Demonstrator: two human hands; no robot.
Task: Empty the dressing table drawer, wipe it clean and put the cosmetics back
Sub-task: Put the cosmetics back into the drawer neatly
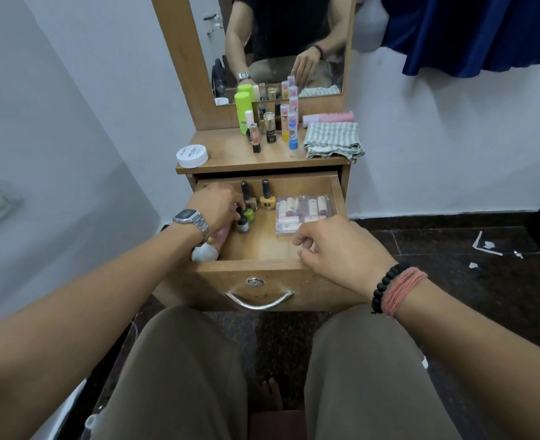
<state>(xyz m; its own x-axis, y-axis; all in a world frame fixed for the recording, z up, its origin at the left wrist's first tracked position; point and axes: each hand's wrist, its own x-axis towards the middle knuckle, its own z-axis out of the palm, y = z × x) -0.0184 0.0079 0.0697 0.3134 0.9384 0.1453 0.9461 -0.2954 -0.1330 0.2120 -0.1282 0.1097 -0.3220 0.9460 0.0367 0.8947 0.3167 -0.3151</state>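
The drawer (262, 268) stands open from above. Bare floor shows in its near middle, between the bottles (246, 214) at the left and the clear box (303, 211) at the far right. A pink tube (211, 242) lies along the left wall. On the worktop (230, 154), cosmetics (272, 125) crowd the far middle, a cloth (333, 139) fills the right and a white jar (192, 155) sits at the left edge; the near strip between is bare.

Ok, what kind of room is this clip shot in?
Most likely a bedroom or dressing corner in a home. A wooden dressing table with an upright mirror stands against a plain wall, cosmetics bottles crowd its top, and its open drawer holds nail polish and a clear lipstick box.
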